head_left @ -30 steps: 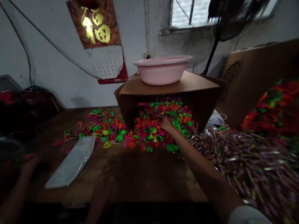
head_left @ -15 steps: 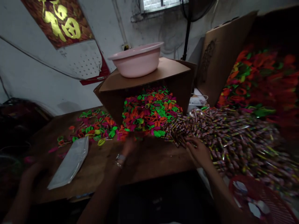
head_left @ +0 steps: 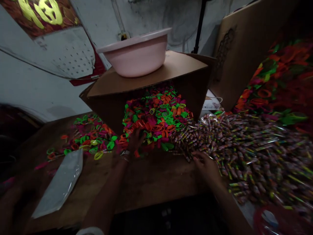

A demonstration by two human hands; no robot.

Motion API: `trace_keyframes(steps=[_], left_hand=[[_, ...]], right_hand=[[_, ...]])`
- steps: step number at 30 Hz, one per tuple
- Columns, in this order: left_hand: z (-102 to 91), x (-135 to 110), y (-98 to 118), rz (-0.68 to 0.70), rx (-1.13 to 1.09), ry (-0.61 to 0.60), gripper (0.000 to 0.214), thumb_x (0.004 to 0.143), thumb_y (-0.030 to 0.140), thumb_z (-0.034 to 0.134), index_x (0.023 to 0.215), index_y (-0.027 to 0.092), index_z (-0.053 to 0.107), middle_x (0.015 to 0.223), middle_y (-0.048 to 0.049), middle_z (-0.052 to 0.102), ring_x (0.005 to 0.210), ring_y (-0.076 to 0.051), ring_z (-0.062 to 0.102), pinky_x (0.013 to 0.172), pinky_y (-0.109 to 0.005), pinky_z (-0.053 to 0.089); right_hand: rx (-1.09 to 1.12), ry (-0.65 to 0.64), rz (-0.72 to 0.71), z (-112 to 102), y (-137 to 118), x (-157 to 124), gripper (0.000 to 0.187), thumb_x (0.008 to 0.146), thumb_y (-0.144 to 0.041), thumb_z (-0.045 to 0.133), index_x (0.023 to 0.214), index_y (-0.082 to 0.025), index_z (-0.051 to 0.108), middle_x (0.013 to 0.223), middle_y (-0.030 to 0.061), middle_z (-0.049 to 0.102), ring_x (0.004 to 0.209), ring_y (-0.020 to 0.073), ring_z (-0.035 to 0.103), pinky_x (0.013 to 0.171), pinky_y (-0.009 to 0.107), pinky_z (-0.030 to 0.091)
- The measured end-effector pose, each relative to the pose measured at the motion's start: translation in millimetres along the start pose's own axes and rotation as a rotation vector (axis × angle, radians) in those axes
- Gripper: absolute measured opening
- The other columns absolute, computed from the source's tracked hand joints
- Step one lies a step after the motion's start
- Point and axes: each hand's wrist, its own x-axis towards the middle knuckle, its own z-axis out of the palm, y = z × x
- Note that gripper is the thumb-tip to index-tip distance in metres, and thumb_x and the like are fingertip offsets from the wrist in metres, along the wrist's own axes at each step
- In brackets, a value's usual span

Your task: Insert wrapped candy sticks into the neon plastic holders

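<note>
My left hand (head_left: 135, 141), with a band at its wrist, reaches into the front of a heap of bright plastic toy watches (head_left: 156, 119). Its fingers look spread among the orange and green pieces; the hand is dark and blurred. The heap spills from a cardboard box (head_left: 151, 85) lying on its side. At the near left edge of a large pile of thin, shiny wrapped sticks (head_left: 244, 140) is my right hand (head_left: 205, 164). Its fingers are curled together at the sticks, and what is between the fingertips is too dark to make out.
A pink basin (head_left: 139, 55) stands on the box. More toy watches (head_left: 90, 135) and a clear plastic packet (head_left: 61, 184) lie left on the wooden table (head_left: 144, 182). Another person's blurred arm (head_left: 9, 202) shows at far left. A red basket (head_left: 266, 218) is at lower right.
My left hand has moved forward into the toy watches from the table just before them. My right hand stays by the sticks. The view has tilted down and come closer.
</note>
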Motion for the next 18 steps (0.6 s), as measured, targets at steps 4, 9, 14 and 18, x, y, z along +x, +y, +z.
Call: trace_keyframes(steps=[4, 9, 14, 18], left_hand=[[-11.5, -23.6, -2.6, 0.067, -0.035, -0.053, 0.034, 0.082, 0.028, 0.057, 0.115, 0.023, 0.063, 0.120, -0.0076, 0.062, 0.115, -0.024, 0.054, 0.098, -0.039, 0.044], [-19.9, -69.6, 2.7, 0.060, -0.050, -0.058, 0.029, 0.086, 0.021, 0.047, 0.106, 0.019, 0.068, 0.108, -0.0076, 0.069, 0.101, -0.022, 0.062, 0.088, -0.035, 0.050], [-8.6, -97.5, 10.4, 0.084, -0.021, -0.073, 0.023, 0.083, 0.019, 0.052, 0.095, 0.021, 0.071, 0.098, -0.0057, 0.072, 0.100, -0.023, 0.061, 0.091, -0.040, 0.048], [-8.0, -99.9, 16.5, 0.065, 0.043, 0.007, 0.023, 0.082, 0.017, 0.054, 0.097, 0.022, 0.070, 0.116, -0.0073, 0.065, 0.116, -0.025, 0.051, 0.103, -0.045, 0.038]], right_hand=[[-0.272, -0.135, -0.097, 16.3, 4.0, 9.2, 0.025, 0.080, -0.020, 0.046, 0.089, -0.018, 0.069, 0.088, 0.0093, 0.073, 0.079, 0.0220, 0.067, 0.073, 0.032, 0.051], [-0.509, -0.194, -0.233, 36.1, 4.7, 9.1, 0.027, 0.079, -0.008, 0.046, 0.094, -0.012, 0.067, 0.090, 0.0156, 0.070, 0.090, 0.0274, 0.062, 0.082, 0.037, 0.045], [-0.638, -0.150, -0.404, 43.3, 18.7, 1.0, 0.035, 0.079, -0.005, 0.044, 0.109, -0.010, 0.061, 0.094, 0.0163, 0.067, 0.092, 0.0278, 0.058, 0.082, 0.038, 0.045], [-0.538, -0.033, -0.393, 48.3, 21.3, -5.0, 0.029, 0.081, -0.014, 0.043, 0.103, -0.010, 0.062, 0.091, 0.0157, 0.067, 0.085, 0.0275, 0.059, 0.079, 0.040, 0.047]])
